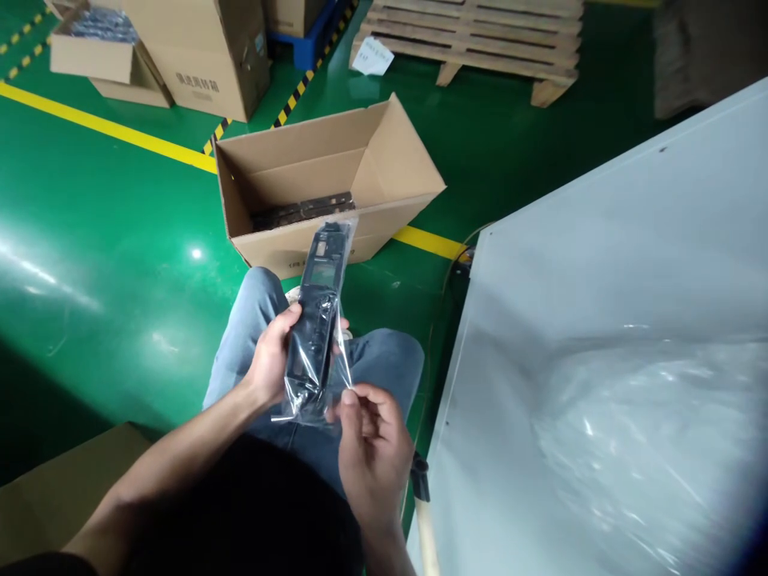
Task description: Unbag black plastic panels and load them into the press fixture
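Observation:
A long black plastic part (315, 320) sits inside a clear plastic bag (306, 410) above my lap. My left hand (273, 356) is wrapped round the bagged part, its thumb on the near side and some fingertips showing past the far edge. Lower down, my right hand (375, 436) pinches the bag's edge between thumb and forefinger. Beyond the part stands an open cardboard box (312, 152) with several dark parts (303, 210) lying at its bottom.
A white table (480, 384) at the right bears a heap of clear plastic bags (648, 448). More cardboard boxes (198, 56) stand at the back left. A wooden pallet (474, 40) lies on the green floor at the back. Another carton (72, 488) is at the lower left.

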### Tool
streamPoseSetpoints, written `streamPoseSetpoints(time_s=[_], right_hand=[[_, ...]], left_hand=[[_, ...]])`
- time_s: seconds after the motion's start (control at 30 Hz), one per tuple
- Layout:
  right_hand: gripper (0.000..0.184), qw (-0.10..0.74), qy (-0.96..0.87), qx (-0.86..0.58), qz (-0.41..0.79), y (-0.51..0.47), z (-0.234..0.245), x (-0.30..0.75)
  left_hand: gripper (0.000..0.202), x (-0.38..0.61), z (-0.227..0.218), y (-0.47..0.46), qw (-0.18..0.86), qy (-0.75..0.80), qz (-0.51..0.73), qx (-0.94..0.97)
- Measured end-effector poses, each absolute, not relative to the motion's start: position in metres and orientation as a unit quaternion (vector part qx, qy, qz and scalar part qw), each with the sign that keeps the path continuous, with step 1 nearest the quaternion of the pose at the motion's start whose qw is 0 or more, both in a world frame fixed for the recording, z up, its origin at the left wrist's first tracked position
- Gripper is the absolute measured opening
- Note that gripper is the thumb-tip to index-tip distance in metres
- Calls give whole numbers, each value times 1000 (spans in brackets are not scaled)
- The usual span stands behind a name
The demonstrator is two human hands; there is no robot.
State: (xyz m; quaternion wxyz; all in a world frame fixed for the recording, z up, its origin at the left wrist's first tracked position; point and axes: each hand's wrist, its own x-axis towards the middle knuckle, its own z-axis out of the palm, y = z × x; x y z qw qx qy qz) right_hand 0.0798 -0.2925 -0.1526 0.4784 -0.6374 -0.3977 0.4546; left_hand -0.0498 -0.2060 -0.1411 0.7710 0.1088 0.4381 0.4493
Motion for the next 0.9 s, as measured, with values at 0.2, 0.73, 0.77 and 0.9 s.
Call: streamPoseSetpoints(time_s=[0.2,0.73,0.77,0.9], right_hand=[[27,470,-391,-619,492,-290,-157,89],[17,485,-586,-601,244,-263,-159,89],[17,486,-570,-612,252,-265,-162,89],[28,500,-435,-662,350,-273,-169,88]], left_hand=[[59,-47,-144,-205,720,475,482,153],[51,-41,-162,-228,687,525,452,220],[56,-39,-160,-226,672,547,450,218],[69,-30,-155,-226,684,551,440,187]])
